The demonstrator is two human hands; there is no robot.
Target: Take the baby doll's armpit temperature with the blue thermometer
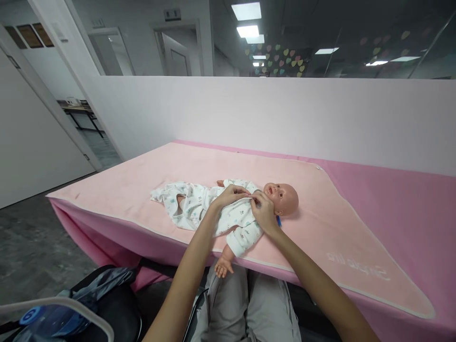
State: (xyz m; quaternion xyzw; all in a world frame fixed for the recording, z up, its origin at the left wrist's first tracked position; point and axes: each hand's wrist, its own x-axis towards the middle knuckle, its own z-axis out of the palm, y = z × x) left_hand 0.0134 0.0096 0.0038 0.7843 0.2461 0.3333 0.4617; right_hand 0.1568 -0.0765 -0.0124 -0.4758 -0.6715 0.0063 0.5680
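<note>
- The doll (249,204) is laid on its back on the blanket (142,185), head to the right, feet to the left, near the front edge of the table (409,199).
- The romper (199,204) is seen already pulled over the legs, body and both arms; the legs lie loosely spread at the left, and a gap of bare leg shows in the lower part, so the closing there is judged possibly undone.
- The left hand (230,194) is laid on the chest, its fingers bent and pinched on the cloth just under the collar; the grip is nearly shut on the romper edge.
- The right hand (263,211) is set touching the neckline beside the chin, its fingers curled tight on the opposite edge; what sits between the fingertips is too small to be told.
- The dressing is judged far along: only the fastening at the neck, and perhaps lower down, appears left.
- One doll arm hangs over the front edge of the table, its bare hand above the person's lap (245,304).
- A small blue thing (278,221) is seen just under the doll's head, partly hidden.
- A bag (89,294) is seen at the lower left, well apart from the doll.
- Nothing is seen in the way of the hands; only the doll's chin is close to the collar.
</note>
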